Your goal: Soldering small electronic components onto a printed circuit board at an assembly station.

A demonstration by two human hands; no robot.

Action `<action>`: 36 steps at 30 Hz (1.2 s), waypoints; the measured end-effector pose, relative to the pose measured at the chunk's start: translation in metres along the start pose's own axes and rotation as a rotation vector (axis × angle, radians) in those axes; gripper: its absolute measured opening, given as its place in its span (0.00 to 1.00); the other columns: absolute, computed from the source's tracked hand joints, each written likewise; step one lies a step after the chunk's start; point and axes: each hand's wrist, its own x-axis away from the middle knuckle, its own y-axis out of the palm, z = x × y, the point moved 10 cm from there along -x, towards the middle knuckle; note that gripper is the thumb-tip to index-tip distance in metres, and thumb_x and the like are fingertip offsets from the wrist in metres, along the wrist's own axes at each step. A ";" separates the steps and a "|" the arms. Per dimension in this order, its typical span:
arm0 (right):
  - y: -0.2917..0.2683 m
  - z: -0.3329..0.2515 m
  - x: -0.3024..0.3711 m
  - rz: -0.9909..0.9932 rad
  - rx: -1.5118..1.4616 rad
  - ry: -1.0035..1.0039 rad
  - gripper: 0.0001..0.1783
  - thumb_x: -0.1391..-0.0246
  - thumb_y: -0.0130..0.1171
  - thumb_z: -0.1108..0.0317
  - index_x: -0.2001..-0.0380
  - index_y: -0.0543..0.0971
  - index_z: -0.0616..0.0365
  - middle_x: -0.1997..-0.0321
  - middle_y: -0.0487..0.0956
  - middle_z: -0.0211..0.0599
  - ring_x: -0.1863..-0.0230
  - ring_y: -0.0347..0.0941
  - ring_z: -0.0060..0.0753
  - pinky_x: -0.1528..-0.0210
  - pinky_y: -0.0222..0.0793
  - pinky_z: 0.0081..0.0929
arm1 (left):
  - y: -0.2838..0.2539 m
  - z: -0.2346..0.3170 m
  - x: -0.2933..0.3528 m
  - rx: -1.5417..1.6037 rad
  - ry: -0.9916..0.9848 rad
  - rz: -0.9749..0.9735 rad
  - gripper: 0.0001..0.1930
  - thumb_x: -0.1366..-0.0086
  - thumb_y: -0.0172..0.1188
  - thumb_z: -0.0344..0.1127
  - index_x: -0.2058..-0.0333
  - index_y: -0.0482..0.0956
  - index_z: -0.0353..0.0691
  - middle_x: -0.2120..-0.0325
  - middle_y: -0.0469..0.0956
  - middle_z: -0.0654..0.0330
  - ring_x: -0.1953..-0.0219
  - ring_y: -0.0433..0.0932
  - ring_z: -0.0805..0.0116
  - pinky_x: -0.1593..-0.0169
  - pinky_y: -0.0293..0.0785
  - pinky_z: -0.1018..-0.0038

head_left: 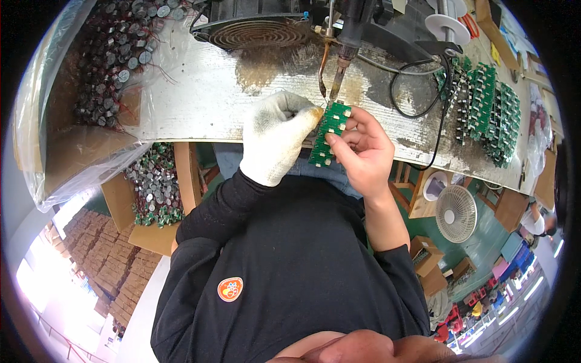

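Observation:
A narrow green circuit board (330, 134) with small pale components along it is gripped in my bare right hand (366, 148), thumb on its face and fingers behind. My left hand (275, 133), in a white work glove with a stained fingertip, is closed in a pinch at the board's upper left edge. Whatever it pinches is hidden by the glove. Right above the board's top end are the tip of a soldering iron (342, 63) and a thin copper-coloured tube (322, 69), both pointing down at it.
A heap of small round metal motors (115, 72) with red wires lies at the left, and a carton of similar parts (154, 187) stands below. Stacked green circuit boards (493, 112) lie at the right. A black fan (257, 33) and a loose black cable (393, 91) are on the bench.

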 end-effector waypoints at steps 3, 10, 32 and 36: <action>0.000 0.000 0.000 -0.002 0.007 -0.001 0.25 0.53 0.61 0.84 0.50 0.68 0.71 0.64 0.73 0.34 0.71 0.72 0.15 0.70 0.68 0.12 | -0.001 -0.003 0.000 0.016 -0.006 0.011 0.07 0.43 0.63 0.29 0.70 0.79 0.31 0.77 0.77 0.62 0.74 0.73 0.79 0.72 0.69 0.81; 0.000 -0.001 0.000 -0.009 0.009 -0.022 0.25 0.53 0.60 0.86 0.49 0.68 0.71 0.64 0.74 0.35 0.72 0.72 0.16 0.73 0.66 0.11 | 0.001 0.001 -0.001 -0.017 0.008 -0.032 0.07 0.44 0.64 0.30 0.71 0.79 0.31 0.77 0.77 0.63 0.75 0.72 0.80 0.72 0.69 0.81; 0.002 -0.014 -0.002 -0.017 0.036 -0.073 0.25 0.53 0.61 0.84 0.50 0.68 0.71 0.65 0.76 0.35 0.70 0.73 0.15 0.71 0.68 0.11 | 0.004 0.008 -0.001 -0.082 -0.024 -0.072 0.08 0.43 0.61 0.31 0.69 0.78 0.31 0.75 0.78 0.62 0.73 0.74 0.78 0.68 0.70 0.82; 0.000 -0.012 -0.001 -0.032 0.051 -0.073 0.27 0.54 0.59 0.87 0.48 0.67 0.72 0.62 0.76 0.38 0.69 0.73 0.17 0.69 0.68 0.12 | 0.006 0.007 -0.001 -0.129 -0.017 -0.076 0.08 0.43 0.61 0.30 0.68 0.78 0.30 0.75 0.78 0.62 0.73 0.74 0.78 0.68 0.70 0.81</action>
